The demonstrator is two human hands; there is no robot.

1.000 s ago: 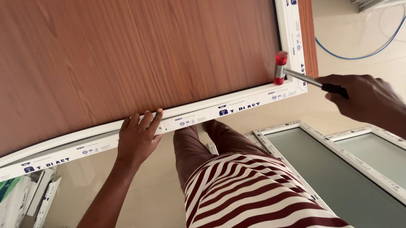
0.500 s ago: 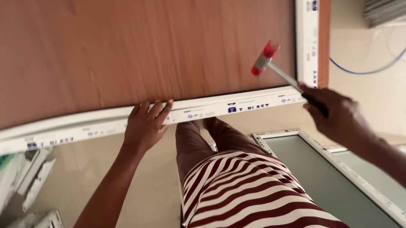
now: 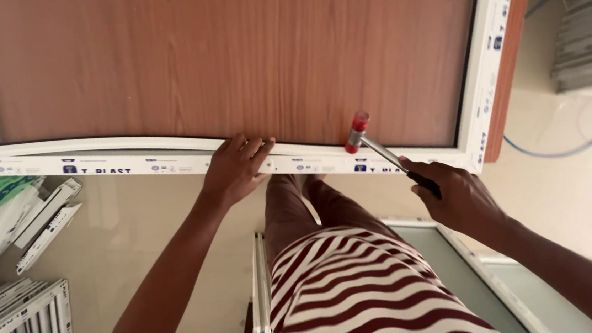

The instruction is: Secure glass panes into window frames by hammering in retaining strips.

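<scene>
1. Pressing flat, fingers spread, the left hand (image 3: pixel 233 170) holds down the white strip (image 3: pixel 116 148) on the frame (image 3: pixel 494 63).
2. Right hand (image 3: pixel 459 198) fist-grips the mallet (image 3: pixel 358 131), head touching the strip.

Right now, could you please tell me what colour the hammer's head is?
Red, on the small metal-shafted hammer; head view shows it.

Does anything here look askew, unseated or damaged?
Yes. The thin white plastic strip along the near edge of the wood-grain panel bows away from the white frame left of the left hand, leaving a gap. The right hand holds a red-headed mallet.
</scene>
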